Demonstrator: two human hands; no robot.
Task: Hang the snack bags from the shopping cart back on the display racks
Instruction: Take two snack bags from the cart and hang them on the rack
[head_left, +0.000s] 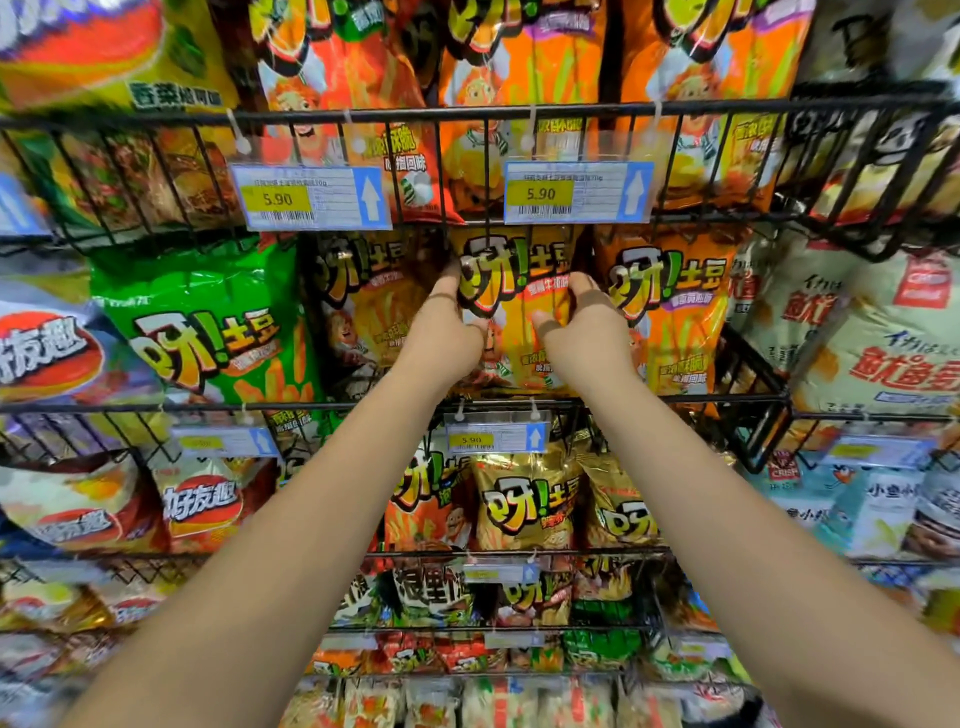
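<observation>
Both my arms reach up to the middle tier of a black wire display rack (571, 400). A yellow snack bag (519, 291) stands upright in that tier, between a brown bag (363, 312) on its left and an orange bag (670, 312) on its right. My left hand (447, 327) grips the yellow bag's left edge, fingers curled behind it. My right hand (582, 322) grips its right edge with the thumb on the front. The bag's lower part is hidden behind my hands and the rack's front rail. The shopping cart is not in view.
Price tags (311, 197) (576, 192) hang from the upper tier's rail just above the bag. A green bag (208, 322) sits to the left, a pale bag (857, 332) to the right. Lower tiers hold gold, orange and green bags (524, 499).
</observation>
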